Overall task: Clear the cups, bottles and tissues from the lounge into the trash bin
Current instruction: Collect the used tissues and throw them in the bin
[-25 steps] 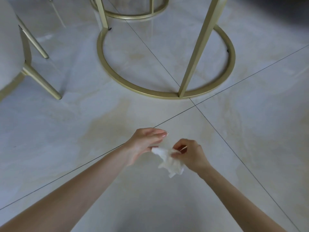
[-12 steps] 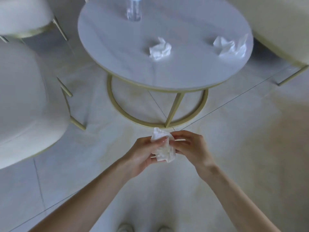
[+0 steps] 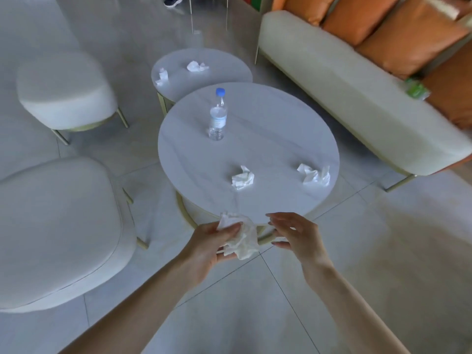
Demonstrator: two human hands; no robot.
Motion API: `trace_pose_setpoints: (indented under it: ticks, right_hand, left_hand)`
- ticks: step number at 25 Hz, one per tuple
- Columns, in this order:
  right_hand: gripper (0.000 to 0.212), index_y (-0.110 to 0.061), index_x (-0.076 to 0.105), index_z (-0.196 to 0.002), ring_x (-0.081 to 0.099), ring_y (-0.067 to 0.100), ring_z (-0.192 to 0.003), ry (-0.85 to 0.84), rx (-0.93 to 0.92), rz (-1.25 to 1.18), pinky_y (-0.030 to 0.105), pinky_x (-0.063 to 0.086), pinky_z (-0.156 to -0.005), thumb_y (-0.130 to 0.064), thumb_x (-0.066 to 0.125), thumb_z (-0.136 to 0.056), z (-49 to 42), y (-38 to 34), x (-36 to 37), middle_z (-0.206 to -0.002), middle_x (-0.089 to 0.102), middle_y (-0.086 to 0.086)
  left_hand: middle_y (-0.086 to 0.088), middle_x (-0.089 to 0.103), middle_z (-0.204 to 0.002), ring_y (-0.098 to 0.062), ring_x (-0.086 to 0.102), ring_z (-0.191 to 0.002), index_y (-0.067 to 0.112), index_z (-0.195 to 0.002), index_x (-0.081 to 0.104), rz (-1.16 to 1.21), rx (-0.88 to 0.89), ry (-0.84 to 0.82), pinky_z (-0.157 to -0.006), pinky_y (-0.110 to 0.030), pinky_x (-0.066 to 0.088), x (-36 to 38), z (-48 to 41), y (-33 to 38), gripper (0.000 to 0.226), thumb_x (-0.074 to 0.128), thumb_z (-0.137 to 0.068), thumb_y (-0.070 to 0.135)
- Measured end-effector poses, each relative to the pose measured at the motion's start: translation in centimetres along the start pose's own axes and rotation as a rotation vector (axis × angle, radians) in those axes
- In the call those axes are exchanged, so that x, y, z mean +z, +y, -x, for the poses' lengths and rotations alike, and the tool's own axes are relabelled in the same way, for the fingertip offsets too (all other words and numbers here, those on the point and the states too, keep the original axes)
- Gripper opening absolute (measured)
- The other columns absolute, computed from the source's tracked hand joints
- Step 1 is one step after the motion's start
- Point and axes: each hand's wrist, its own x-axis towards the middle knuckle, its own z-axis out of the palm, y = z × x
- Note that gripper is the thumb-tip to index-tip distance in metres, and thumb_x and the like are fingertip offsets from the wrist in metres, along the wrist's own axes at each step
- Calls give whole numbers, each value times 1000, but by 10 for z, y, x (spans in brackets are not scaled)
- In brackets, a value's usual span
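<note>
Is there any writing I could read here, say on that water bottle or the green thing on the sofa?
Nothing is legible.
Clear plastic water bottle with blue cap: pale label, print too blurred to read.
Small green packet on the cream sofa: too blurred to read.

A cream sofa (image 3: 344, 80) with orange cushions (image 3: 408, 34) sits at two o'clock. Two white stools (image 3: 66, 90) stand at nine and ten o'clock. A dark shoe (image 3: 173, 0) lies at twelve.

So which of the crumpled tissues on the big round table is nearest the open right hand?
The middle tissue, just ahead of the right hand; the other tissue lies at the sofa-side edge.
</note>
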Motion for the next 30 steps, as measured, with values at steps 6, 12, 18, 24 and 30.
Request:
trace_pose_setpoints:
  ticks: [6,12,18,24,30]
  right_hand:
    - [7,-9,73,-87,69,16,-72,16,56,-65,23,59,-61,-6,67,-87,-65,-31,16,-89,71,13]
    - [13,-2,71,-95,69,19,-74,44,167,-102,27,61,-61,1,68,-83,-197,8,28,-89,71,15]
    - [27,-19,66,-102,66,15,-79,18,210,250,39,60,-75,-15,77,-78,-311,54,47,-107,64,6]
    - [44,-24,52,-122,53,20,-114,-132,78,819,28,40,-74,-31,71,-83,-359,56,76,-122,47,-1]
    - [21,-16,60,-104,54,21,-107,-141,89,871,27,43,-73,-9,64,-84,-356,82,77,-114,54,2]
  left_hand:
    - [-19,71,-114,-32,70,-103,0,-119,65,45,11,116,-88,-39,58,-8,-36,60,35,66,-89,17]
    - [-13,75,-105,-26,72,-95,4,-114,68,104,-53,265,-86,-37,58,-25,-143,64,29,66,-89,19]
    - [-9,78,-95,-19,75,-83,7,-102,72,201,-133,373,-69,-27,61,-27,-230,57,19,65,-88,18]
    - [-11,76,-101,-21,73,-88,6,-107,71,200,-160,406,-82,-33,59,-29,-265,78,21,63,-89,15]
    - [-10,76,-101,-19,74,-88,7,-108,71,204,-166,413,-86,-34,56,-29,-277,95,23,65,-87,16]
